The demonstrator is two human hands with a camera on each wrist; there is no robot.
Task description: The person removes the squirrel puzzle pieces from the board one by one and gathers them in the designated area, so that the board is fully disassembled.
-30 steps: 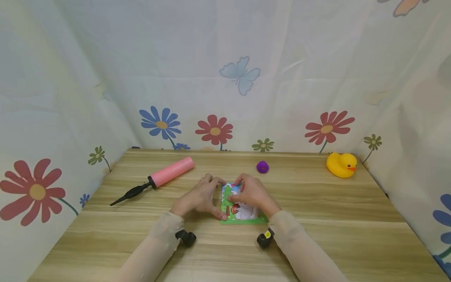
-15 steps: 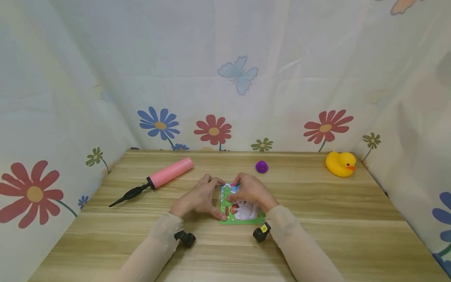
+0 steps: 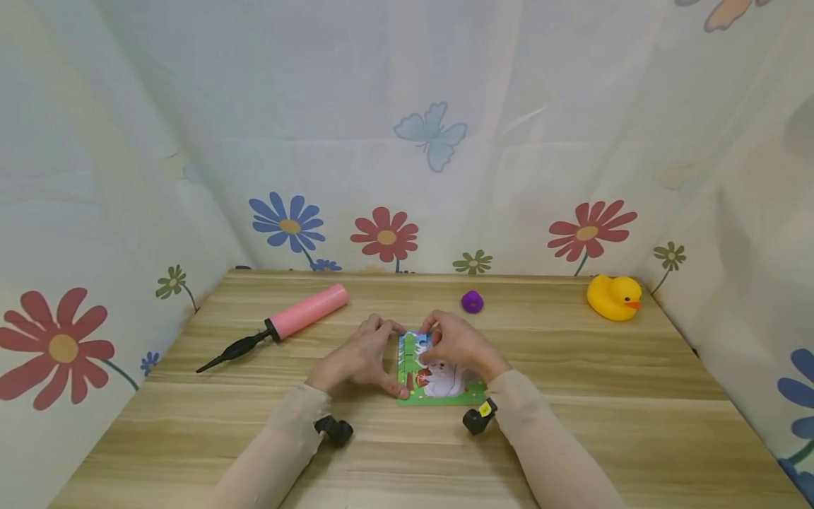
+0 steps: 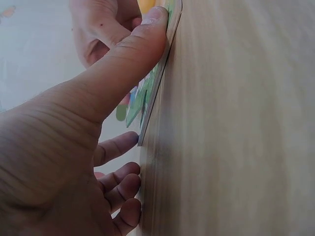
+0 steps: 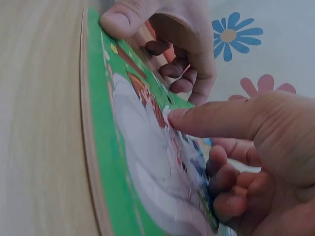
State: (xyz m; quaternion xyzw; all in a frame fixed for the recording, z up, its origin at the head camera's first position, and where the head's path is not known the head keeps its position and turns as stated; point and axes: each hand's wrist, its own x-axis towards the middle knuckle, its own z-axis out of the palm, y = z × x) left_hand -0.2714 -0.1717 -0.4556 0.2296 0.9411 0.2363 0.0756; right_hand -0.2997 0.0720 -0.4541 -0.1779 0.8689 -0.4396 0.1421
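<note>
A flat jigsaw puzzle [image 3: 445, 383] with a green border and a white animal picture lies on the table. My left hand [image 3: 362, 357] holds its left side, the thumb on the near corner and the index finger at the far corner. Over the puzzle's far part, my right hand [image 3: 461, 344] has its thumb and fingers bent around a piece near the far edge; the fingers cover much of it. In the left wrist view, a green puzzle piece [image 4: 134, 110] stands tilted up from the board. The right thumb [image 5: 179, 115] touches the picture in the right wrist view.
A pink hand pump [image 3: 311, 311] with a black nozzle lies at the left. Behind the puzzle sits a small purple object [image 3: 473, 302], its kind unclear. A yellow rubber duck [image 3: 613, 297] stands at the back right, near the flowered curtain [image 3: 509, 177].
My right thumb has drawn slightly to the right, and more of the puzzle's far left part shows, with dark piece outlines. The left hand keeps its place.
</note>
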